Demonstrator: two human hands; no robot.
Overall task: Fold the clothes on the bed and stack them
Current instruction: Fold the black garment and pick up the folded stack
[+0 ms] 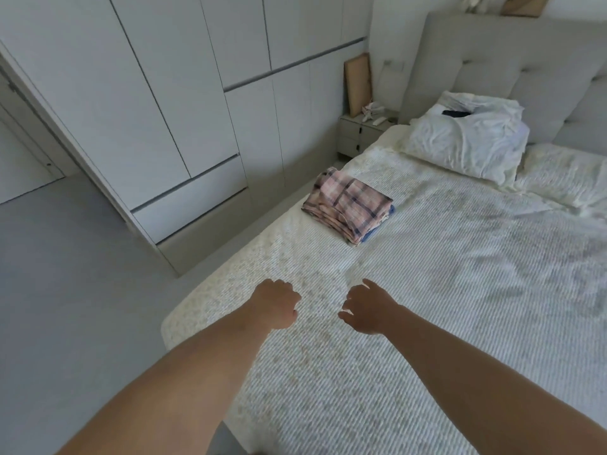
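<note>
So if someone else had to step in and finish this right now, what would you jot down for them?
Left hand: fingers curled, holding nothing, above the bed.
Right hand: loosely curled, also holding nothing, beside the left.
Stack: a folded plaid piece on top of a blue one, near the bed's left edge, past the hands.
Done: at least those two pieces are folded and stacked.
Left: no loose clothes lie on the bed in front of the hands. A rumpled white heap sits by the headboard with something dark on it; whether that is bedding or laundry is unclear, so check it.
</note>
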